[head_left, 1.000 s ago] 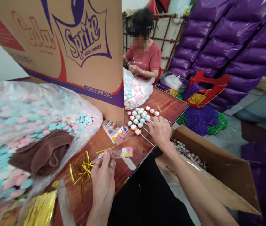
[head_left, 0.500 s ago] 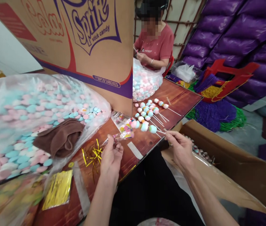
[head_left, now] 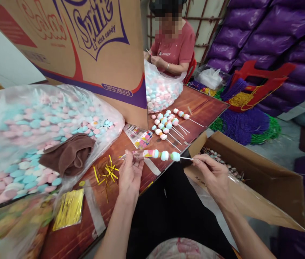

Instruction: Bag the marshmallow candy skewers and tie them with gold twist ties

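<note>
- Brown cloth [head_left: 68,154], crumpled, left of centre
- Printed carton [head_left: 87,68], upright, upper left
- Purple packages [head_left: 289,36], stacked, upper right
- Purple and green strands [head_left: 240,126], right of centre

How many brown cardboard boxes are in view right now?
2: the printed box stands on the table; the open box sits beyond the table's edge, by the right hand. Others may be hidden.

One camera, worn on the head, looks forward and down from above the lap [head_left: 176,205]. The left hand [head_left: 130,172] and right hand [head_left: 213,173] are near the lens, mid-frame; the table [head_left: 204,102] slants away to a co-worker [head_left: 176,46] farther off, cropped at the top. A tall carton [head_left: 95,70] fills the upper left.
</note>
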Available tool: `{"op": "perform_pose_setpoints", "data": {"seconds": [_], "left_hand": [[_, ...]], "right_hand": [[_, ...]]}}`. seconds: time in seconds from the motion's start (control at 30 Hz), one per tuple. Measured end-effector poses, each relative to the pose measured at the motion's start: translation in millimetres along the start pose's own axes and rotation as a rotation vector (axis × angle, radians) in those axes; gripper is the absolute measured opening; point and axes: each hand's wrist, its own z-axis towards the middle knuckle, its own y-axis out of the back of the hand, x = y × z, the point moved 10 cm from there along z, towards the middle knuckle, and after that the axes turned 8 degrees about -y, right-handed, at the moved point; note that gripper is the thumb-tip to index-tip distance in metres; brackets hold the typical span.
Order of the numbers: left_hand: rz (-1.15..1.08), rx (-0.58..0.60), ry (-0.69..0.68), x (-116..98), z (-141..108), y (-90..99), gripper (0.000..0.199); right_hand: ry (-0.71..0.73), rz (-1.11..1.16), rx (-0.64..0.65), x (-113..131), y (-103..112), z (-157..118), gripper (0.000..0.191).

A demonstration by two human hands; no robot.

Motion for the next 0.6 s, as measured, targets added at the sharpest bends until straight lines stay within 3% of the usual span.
{"op": "perform_pose_setpoints", "data": {"seconds": [0.17,0.4,0.5,0.6], "left_hand": [[0.051,0.081,-0.195,-9,-1,-2.2,0.035],[0.220,0.118,-0.452,-24,-8,-1.5,0.033],[0.263,0.158,-0.449,-22,-10,-4.7,0.028],[0.236,0.157,-0.416,-18,-11,-4.7,0.023]], "right_hand": [[0.063,-0.053,0.003,12,-3,-9,0.011],[-0.061,-0.073,0.096,0,-27,-19,0.017],[-0.127,-0.114,0.118,-8,-32,-23,0.022],[-0.089,-0.217,0.189,-5,-41,-28,0.025]]}}
